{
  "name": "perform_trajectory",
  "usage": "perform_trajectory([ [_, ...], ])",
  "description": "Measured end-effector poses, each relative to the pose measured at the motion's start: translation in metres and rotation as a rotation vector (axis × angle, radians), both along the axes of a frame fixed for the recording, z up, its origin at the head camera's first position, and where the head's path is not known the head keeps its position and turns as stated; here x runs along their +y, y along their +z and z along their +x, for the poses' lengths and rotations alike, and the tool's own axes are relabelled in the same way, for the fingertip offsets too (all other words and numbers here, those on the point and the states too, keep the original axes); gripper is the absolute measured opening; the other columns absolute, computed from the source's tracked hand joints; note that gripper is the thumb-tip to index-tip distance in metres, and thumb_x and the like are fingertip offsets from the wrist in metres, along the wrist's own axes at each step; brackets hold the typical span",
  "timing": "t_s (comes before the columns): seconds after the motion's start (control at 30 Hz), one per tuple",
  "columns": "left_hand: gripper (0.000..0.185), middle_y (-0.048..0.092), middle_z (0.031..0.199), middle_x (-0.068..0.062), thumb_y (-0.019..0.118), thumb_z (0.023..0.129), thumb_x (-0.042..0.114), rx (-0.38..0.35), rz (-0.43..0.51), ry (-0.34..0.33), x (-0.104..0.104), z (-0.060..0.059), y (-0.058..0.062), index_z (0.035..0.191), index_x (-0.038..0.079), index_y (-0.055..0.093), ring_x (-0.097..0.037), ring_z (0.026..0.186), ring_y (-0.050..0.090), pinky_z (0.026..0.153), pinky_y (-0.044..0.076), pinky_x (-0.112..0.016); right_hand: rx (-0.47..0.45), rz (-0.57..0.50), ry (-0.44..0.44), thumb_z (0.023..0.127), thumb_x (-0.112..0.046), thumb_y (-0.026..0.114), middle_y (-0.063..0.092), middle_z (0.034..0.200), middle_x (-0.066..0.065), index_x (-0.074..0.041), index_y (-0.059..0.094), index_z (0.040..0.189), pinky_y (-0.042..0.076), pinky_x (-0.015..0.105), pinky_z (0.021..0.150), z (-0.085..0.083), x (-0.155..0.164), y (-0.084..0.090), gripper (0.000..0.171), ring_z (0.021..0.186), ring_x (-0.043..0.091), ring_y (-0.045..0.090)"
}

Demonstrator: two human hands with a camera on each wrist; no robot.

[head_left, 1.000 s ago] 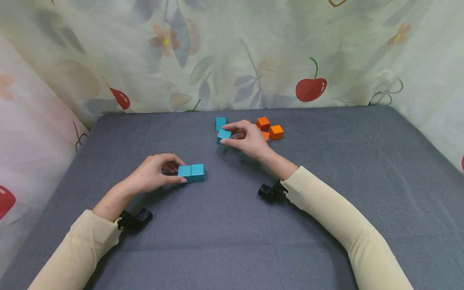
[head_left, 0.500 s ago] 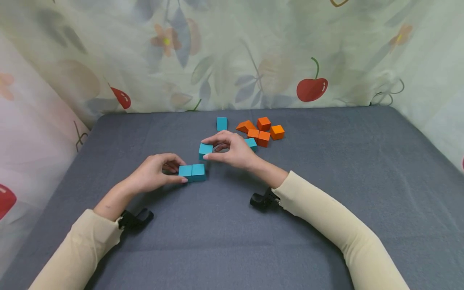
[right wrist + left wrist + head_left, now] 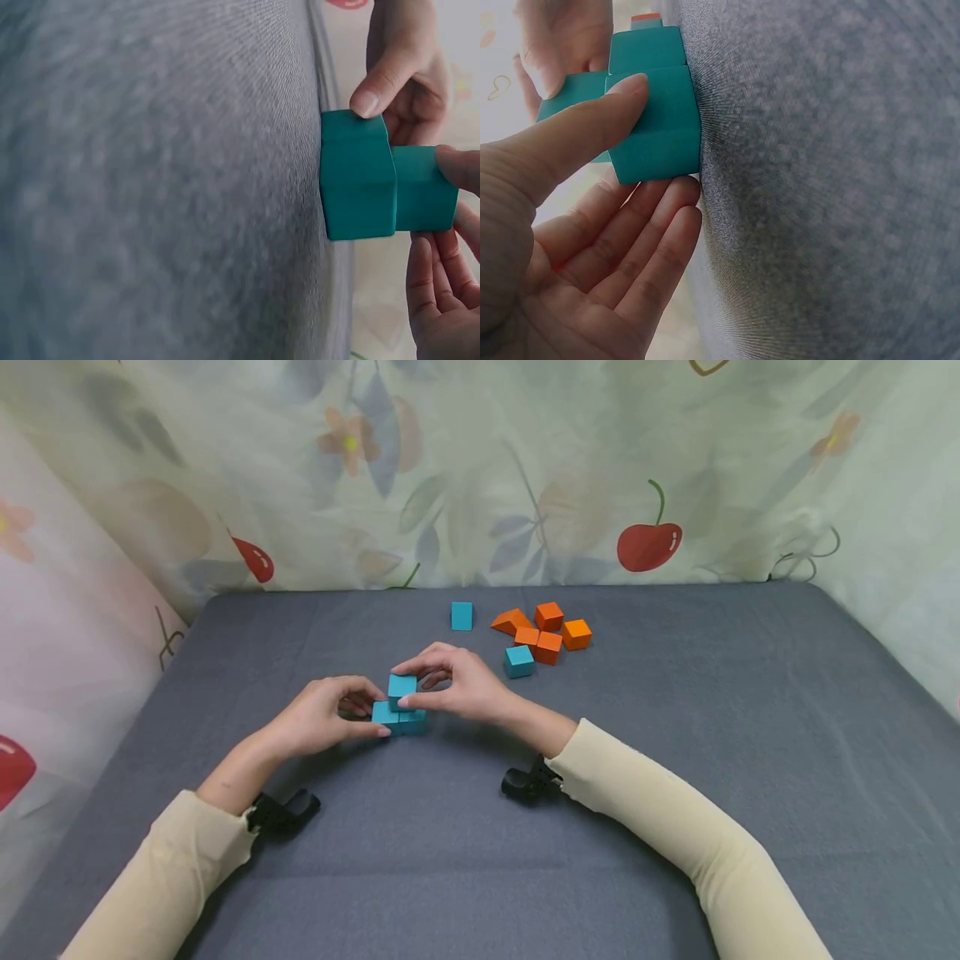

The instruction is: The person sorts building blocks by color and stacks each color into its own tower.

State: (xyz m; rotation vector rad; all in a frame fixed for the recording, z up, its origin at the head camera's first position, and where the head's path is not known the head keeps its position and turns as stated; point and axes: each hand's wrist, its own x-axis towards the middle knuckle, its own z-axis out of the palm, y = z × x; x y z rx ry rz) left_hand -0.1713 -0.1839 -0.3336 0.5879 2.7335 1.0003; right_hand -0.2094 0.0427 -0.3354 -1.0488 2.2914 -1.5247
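Two teal cubes lie side by side on the grey cloth near the middle. My left hand grips the left cube of this pair between thumb and fingers; the left wrist view shows the pair under my thumb. A third teal cube sits on top of the pair, and my right hand pinches it. In the right wrist view this top cube touches the lower cube.
A lone teal cube stands at the back. Another teal cube sits beside a cluster of several orange blocks. A patterned curtain closes off the back and sides.
My right hand carried a teal cube from near the orange blocks toward me and to the left, onto the pair. The left hand kept its hold on the pair.
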Motion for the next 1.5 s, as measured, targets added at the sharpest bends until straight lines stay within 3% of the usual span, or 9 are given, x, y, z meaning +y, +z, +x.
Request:
perform_trajectory([
  [0.27,0.034,0.066,0.103,-0.008,0.078,0.081,0.019,-0.005,-0.009,0.003,0.000,0.000,0.000,0.108,0.006,0.065,-0.023,0.096,0.063,0.091,0.053,-0.043,-0.028,0.005,0.025,0.083,-0.011,0.075,0.055,0.105,0.009,-0.003,0.067,0.119,0.055,0.029,0.087,0.003,-0.008,0.000,0.038,0.091,0.015,0.065],
  [0.63,0.032,0.067,0.102,-0.009,0.077,0.083,0.022,-0.015,0.021,-0.014,-0.002,0.001,0.001,0.107,0.006,0.065,-0.025,0.098,0.065,0.090,0.053,-0.044,-0.013,0.020,0.050,0.082,-0.011,0.076,0.056,0.105,0.009,-0.004,0.067,0.119,0.054,0.021,0.083,0.006,-0.014,0.000,0.038,0.087,0.013,0.064],
  [1.17,0.026,0.067,0.105,-0.011,0.074,0.085,0.023,-0.034,0.032,-0.022,-0.001,0.002,0.003,0.104,0.007,0.064,-0.030,0.102,0.066,0.085,0.055,-0.041,-0.013,0.026,0.051,0.083,-0.012,0.075,0.056,0.107,0.009,-0.005,0.065,0.121,0.054,0.019,0.083,0.008,-0.017,0.000,0.039,0.091,0.012,0.066],
  [1.5,0.025,0.066,0.095,-0.008,0.077,0.082,0.023,-0.013,0.017,-0.010,-0.001,0.001,0.002,0.095,0.006,0.062,-0.027,0.097,0.067,0.088,0.054,-0.043,0.015,0.039,-0.014,0.081,-0.013,0.078,0.056,0.114,0.011,-0.001,0.062,0.123,0.053,0.027,0.091,0.003,0.010,0.004,0.047,0.107,0.028,0.059],
])
